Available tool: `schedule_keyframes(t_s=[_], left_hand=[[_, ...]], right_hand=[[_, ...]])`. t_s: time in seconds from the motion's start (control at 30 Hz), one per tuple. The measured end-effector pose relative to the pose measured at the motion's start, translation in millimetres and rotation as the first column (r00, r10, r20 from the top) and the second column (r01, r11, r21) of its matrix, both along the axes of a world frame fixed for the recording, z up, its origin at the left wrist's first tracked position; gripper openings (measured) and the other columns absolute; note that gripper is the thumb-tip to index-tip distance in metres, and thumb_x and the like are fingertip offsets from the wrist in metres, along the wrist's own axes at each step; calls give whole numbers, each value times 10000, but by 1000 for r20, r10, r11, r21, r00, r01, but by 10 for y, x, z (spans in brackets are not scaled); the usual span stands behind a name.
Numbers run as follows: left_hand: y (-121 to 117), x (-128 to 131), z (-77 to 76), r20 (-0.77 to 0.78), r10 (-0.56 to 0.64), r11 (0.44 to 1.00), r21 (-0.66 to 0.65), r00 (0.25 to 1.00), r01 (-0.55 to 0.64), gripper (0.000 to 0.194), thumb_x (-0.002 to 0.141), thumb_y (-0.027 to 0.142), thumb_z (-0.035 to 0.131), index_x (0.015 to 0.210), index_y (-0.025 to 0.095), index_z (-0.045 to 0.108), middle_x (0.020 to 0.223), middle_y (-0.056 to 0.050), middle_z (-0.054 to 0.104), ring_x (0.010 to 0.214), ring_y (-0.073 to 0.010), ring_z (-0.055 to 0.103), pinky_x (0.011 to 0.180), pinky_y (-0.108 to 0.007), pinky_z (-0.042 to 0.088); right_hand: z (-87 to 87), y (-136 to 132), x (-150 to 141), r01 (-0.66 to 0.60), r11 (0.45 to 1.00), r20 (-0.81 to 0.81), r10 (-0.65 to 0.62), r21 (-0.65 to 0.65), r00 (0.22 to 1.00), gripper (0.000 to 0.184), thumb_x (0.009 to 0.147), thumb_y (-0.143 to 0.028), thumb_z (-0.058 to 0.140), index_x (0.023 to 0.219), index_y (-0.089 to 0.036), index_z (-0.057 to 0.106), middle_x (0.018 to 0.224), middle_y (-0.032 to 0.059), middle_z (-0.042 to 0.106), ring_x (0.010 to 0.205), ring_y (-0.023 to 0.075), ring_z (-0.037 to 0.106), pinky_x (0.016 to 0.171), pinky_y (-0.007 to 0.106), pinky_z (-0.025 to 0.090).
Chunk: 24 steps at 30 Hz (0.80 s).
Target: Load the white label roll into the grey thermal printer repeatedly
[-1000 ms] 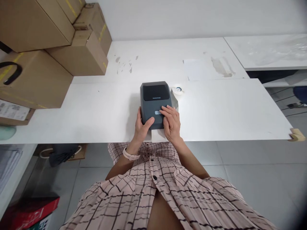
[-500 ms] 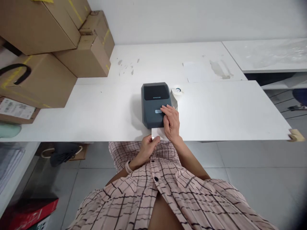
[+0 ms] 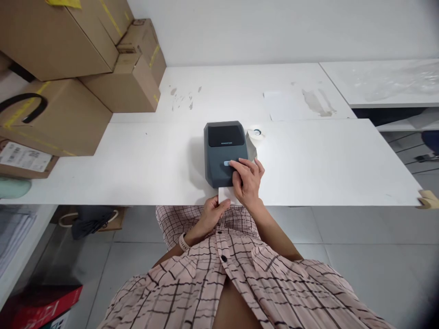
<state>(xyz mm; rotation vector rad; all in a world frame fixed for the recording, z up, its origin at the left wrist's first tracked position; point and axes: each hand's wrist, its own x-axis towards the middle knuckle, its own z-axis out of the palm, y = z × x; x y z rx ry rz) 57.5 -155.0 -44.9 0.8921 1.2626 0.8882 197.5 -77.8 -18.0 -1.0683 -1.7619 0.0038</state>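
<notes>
A dark grey-blue label printer (image 3: 215,160) stands near the front edge of the white table, its black window facing up. My right hand (image 3: 248,183) lies over the printer's front right, fingers apart, with the index fingertip on the light-blue button (image 3: 227,163). From the printer's front comes a white paper label (image 3: 224,193). My left hand (image 3: 213,214) pinches the label's left side between thumb and fingers at the table edge. Behind the printer's right side sits a roll of white labels (image 3: 256,134).
Cardboard boxes (image 3: 85,109) are stacked on the table's left. A white sheet (image 3: 279,106) lies towards the back, beside a worn patch (image 3: 318,103). A tan wrapped piece (image 3: 428,199) sticks out at the right front corner. A shelf (image 3: 394,82) adjoins at the right.
My right index finger has stretched out onto the button while the other fingers lifted and shifted right. My left hand keeps its pinch on the label. The whole view has shifted slightly.
</notes>
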Motion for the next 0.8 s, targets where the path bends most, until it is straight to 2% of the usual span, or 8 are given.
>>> schedule_keyframes(t_s=[0.13,0.2,0.3,0.37,0.43,0.5,0.63,0.8], left_hand=[[-11,-37,28,-50,13,999,32,999,-11,521,747,681,730,636,201,563,473,74,402,476,-89,324,509,-269,273],[-19,-78,37,-120,114,987,126,986,-99,522,827,638,677,586,216,487,507,61,385,512,-101,340,537,-276,318],[31,-129,73,-220,411,869,386,885,-308,417,943,575,570,718,224,559,707,5,550,690,-154,525,691,-300,471],[116,-136,118,-211,505,773,543,837,-329,346,958,555,573,1076,239,649,1121,-69,672,1044,-220,634,934,-354,527],[211,-121,164,-181,448,763,587,876,-269,577,959,550,591,1451,265,490,1551,-118,495,1408,-278,508,1148,-413,454],[281,-95,189,-151,335,815,541,930,-206,753,966,564,587,1606,288,302,1720,-109,289,1566,-303,342,1243,-436,375],[325,-54,155,-82,271,857,475,959,-201,825,971,616,549,1657,305,214,1763,-78,219,1618,-312,248,1288,-435,326],[331,-21,66,-63,316,828,506,947,-242,772,1001,623,460,1660,300,221,1760,-65,232,1623,-294,234,1308,-437,292]], right_hand=[[134,-31,-3,26,999,176,-21,-21,984,309,1002,-357,562,1306,-351,620,1048,-9,809,1174,270,691,1236,500,221],[189,-29,-24,22,999,232,-15,-25,973,230,1005,-385,568,1214,-331,647,1013,-7,805,1113,259,708,1229,482,226],[217,-5,-67,27,999,247,-20,-23,969,128,1015,-363,572,1090,-306,658,973,-1,794,1030,234,726,1207,479,275],[194,4,-84,25,999,197,-20,-21,980,102,1014,-334,582,1075,-294,653,982,12,786,1053,239,728,1190,497,331],[145,-13,-75,0,999,119,4,-41,993,155,1019,-312,573,1158,-293,641,1059,38,778,1177,268,703,1191,534,379],[82,-63,-31,-34,994,38,38,-103,999,304,1027,-336,554,1327,-296,587,1284,84,729,1380,308,594,1206,584,401],[-35,-210,129,-56,929,-140,4,-366,990,644,1022,-472,556,1605,-313,333,1662,141,425,1530,343,432,1169,594,480],[-91,-291,253,-104,860,-256,-32,-499,966,713,998,-530,599,1624,-320,328,1626,153,482,1458,336,523,1151,581,497]])
